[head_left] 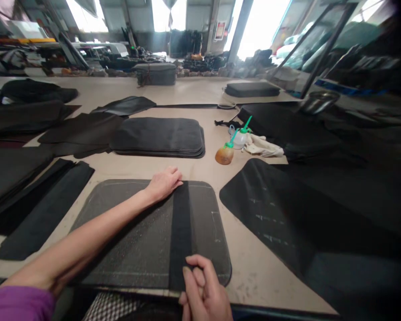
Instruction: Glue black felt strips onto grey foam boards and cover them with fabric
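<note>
A long black strip [181,223] lies from far edge to near edge across a dark rounded panel [133,240] on the table in front of me. At the strip's far end, my left hand [165,182] is closed, its fingertips pressed on the strip by the panel's edge. Beside the near end, my right hand [205,290] has its fingers curled, thumb and forefinger tips close together. Whether anything is pinched there I cannot make out. Pale marks and thin lines show on the panel's right part.
Beyond the panel sits a stack of black rounded pieces [157,136]. Two bottles with green spouts, one amber [224,154], one whitish [239,139], stand near a pale glove [263,146]. Black strips [45,214] lie left; a large marked black sheet [270,214] lies right.
</note>
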The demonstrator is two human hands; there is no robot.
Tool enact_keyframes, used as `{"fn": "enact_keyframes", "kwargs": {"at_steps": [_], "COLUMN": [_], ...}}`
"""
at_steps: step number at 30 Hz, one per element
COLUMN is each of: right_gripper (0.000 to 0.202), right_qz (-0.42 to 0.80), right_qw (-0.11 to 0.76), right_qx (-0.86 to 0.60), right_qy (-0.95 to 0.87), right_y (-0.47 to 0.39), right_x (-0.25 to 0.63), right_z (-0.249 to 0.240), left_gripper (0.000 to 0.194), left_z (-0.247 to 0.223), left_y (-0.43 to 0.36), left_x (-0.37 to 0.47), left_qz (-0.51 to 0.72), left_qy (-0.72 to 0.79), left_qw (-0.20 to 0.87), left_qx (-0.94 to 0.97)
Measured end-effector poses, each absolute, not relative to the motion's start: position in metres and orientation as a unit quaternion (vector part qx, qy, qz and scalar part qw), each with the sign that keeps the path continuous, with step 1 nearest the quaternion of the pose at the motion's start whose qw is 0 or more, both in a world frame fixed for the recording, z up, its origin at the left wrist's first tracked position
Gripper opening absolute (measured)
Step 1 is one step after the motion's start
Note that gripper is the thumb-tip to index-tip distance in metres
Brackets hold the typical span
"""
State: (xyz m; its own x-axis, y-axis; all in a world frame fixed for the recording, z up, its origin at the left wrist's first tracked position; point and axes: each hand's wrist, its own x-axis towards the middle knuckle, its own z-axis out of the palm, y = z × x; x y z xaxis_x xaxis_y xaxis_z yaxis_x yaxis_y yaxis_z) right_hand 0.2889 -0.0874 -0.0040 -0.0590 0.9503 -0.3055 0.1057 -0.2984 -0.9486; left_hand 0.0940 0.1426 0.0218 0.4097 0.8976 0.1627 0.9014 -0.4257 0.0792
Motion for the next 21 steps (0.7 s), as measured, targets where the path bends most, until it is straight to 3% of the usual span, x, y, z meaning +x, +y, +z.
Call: {"fn": "enact_keyframes", "kwargs": {"at_steps": [5, 9, 14, 21], "right_gripper": [0.039, 0.033, 0.032, 0.025], "right_qz": [0.594, 0.583, 0.571, 0.475], "right_qw": [0.334, 0.336, 0.317, 0.311], "right_qx": [-0.549, -0.551, -0.551, -0.559], "right_qy": [-0.483, -0.493, -0.519, -0.605], "right_y": [-0.081, -0.084, -0.087, -0.09], "right_x": [0.304, 0.309, 0.305, 0.296], "right_z": [0.02, 0.02, 0.021, 0.02], "left_gripper": [0.016, 0.017, 0.023, 0.051], "left_z": [0.016, 0.012, 0.016, 0.022], "left_y": [0.14, 0.133, 0.111, 0.083], "left_x": [0.098, 0.1, 0.101, 0.103], "left_qz": [-0.073, -0.076, -0.08, -0.093], "left_qy": [-0.459, -0.441, -0.465, -0.5], "left_qw": [0.129, 0.163, 0.143, 0.076], "left_qx": [-0.876, -0.879, -0.87, -0.858]}}
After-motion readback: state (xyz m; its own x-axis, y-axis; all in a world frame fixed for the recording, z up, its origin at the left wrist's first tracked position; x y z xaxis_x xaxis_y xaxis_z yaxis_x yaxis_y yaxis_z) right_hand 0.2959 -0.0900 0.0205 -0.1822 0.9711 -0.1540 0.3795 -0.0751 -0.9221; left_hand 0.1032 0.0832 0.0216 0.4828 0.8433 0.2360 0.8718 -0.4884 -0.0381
